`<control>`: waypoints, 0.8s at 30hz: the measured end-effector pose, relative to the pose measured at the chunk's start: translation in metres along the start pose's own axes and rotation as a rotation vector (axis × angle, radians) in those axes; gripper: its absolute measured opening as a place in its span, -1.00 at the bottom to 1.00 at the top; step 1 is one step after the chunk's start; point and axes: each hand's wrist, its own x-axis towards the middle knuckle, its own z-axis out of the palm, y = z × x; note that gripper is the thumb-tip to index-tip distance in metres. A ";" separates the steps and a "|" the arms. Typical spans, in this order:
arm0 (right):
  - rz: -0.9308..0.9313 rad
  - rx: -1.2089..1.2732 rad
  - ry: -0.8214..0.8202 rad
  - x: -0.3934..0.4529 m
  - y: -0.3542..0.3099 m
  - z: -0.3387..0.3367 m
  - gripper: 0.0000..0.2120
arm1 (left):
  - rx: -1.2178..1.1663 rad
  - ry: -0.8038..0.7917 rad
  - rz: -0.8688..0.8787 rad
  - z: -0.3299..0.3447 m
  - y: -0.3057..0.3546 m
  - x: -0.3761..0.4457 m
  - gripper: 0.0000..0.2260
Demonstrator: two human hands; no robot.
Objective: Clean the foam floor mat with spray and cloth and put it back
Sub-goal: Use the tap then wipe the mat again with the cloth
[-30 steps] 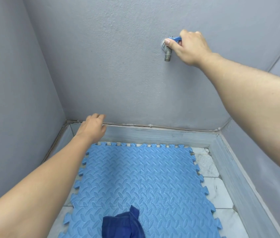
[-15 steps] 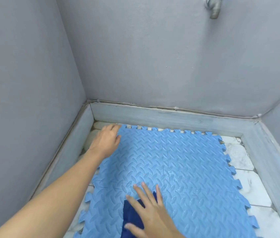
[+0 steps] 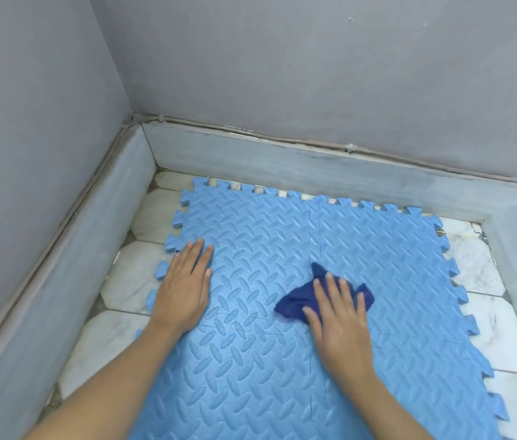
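**Two hands flat on a blue foam mat, one pressing a cloth**

We see two bare forearms reaching in from the bottom edge, both hands palm-down. The right hand (image 3: 341, 319) lies open with its fingers spread, pressed flat on top of a dark blue cloth (image 3: 298, 301); it grips nothing, only covers the cloth, which shows crumpled beyond the fingertips and out to both sides of them. The left hand (image 3: 184, 290) is also open and flat, fingers together and pointing away from us, holding nothing. It rests on the mat's left margin, with its outer side at the notched border.

Under both hands we find the foam floor mat (image 3: 266, 236), light blue with a raised pattern of short ovals (much like tread plate). Fine seams show that it is made of several square tiles locked together, and jigsaw-style teeth run along its far, left and right sides. The cloth sits near the middle of the mat, just right of the seam that runs away from us.

The mat lies on a floor of white marbled tiles (image 3: 143, 274), which show as a strip on the left, a narrow band at the far side and a wider strip on the right. A low pale grey kerb (image 3: 282, 166) frames the floor on those three sides, close to the mat's far teeth. Above the kerb rise plain grey walls (image 3: 282, 65) that meet in a corner at upper left.
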 end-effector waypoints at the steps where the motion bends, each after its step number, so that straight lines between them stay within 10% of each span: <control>1: 0.143 -0.014 0.012 0.021 0.014 -0.002 -0.42 | -0.003 0.001 -0.002 0.001 0.000 0.000 -0.52; 6: 0.682 0.165 0.000 0.129 0.010 -0.007 -0.38 | 0.006 0.012 -0.014 0.005 -0.001 0.001 -0.52; 12: 0.026 0.061 -0.110 0.174 -0.118 0.017 -0.45 | 0.017 0.043 0.013 0.007 -0.005 0.004 -0.53; 16: -0.128 0.076 -0.131 0.184 -0.089 0.015 -0.48 | 0.018 0.032 0.001 0.008 -0.008 0.003 -0.49; 24: 0.502 0.121 -0.011 0.157 0.089 -0.007 -0.47 | 0.018 0.028 -0.006 0.011 -0.008 0.004 -0.49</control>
